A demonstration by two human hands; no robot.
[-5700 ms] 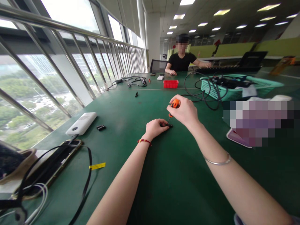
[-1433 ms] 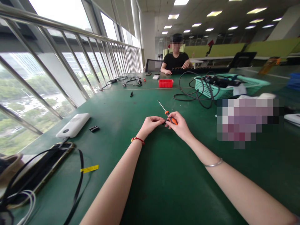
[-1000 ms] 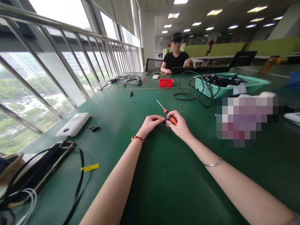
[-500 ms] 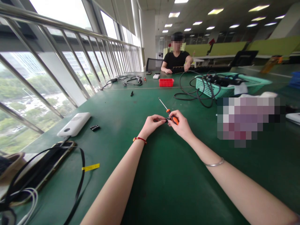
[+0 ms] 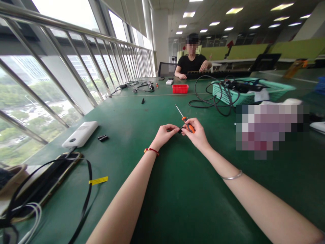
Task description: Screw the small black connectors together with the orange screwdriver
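Over the middle of the green table (image 5: 167, 189), my left hand (image 5: 164, 135) pinches a small black part (image 5: 180, 130) between thumb and fingertips. My right hand (image 5: 196, 135) is closed around a screwdriver (image 5: 189, 127) with an orange and black handle. Its metal shaft points up and away to the left, clear of the black part. The thumb and a finger of my right hand also touch the black part's right side. Fingers cover much of the part, so its exact kind cannot be made out.
Left of my hands lie a black piece (image 5: 103, 138), a white power bank (image 5: 80, 135) and a phone (image 5: 54, 183) with cables. Ahead are a red bin (image 5: 180, 89), a small black piece (image 5: 143, 101) and a teal basket (image 5: 276, 88) of cables. A person (image 5: 192, 62) sits opposite.
The screwdriver has turned slightly, its tip shifting to the right and a little farther off. My hands stay nearly in place. Across the table, the person's raised hand has moved slightly.
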